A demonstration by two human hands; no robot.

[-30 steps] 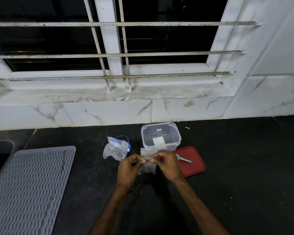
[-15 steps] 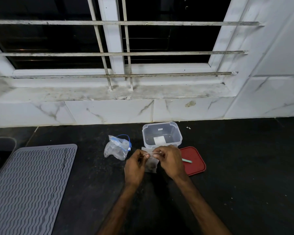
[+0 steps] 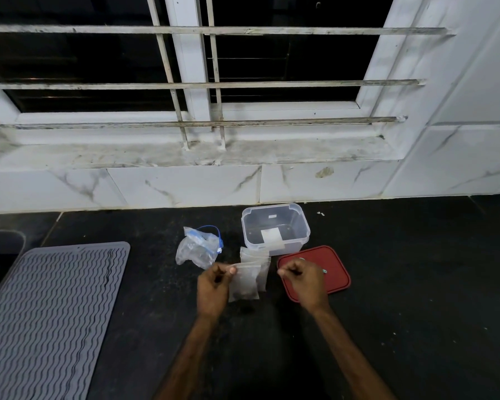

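Your left grip [image 3: 214, 284] has the small clear bag [image 3: 244, 281] pinched at its top left corner, thumb and forefinger closed right on the seal strip. The bag hangs upright from there with something dark sitting in the bottom, but I can't tell if its lower edge touches the table [image 3: 416, 284] or not. Your right grip [image 3: 300, 280] is off the bag, a little way to its right. The fingers are curled in with the thumb tucked against the forefinger, and I can't see anything held in it. It's hovering over the near left part of the red lid [image 3: 337, 267], which lies flat on the table.

Just behind the bag you're holding is a second clear bag [image 3: 261, 261], right up by the front of the open clear container [image 3: 303, 223]. Left of that is a crumpled zip bag [image 3: 198, 249] with a blue closure. The grey ribbed mat [image 3: 49, 313] is way off on the left, well apart from everything.
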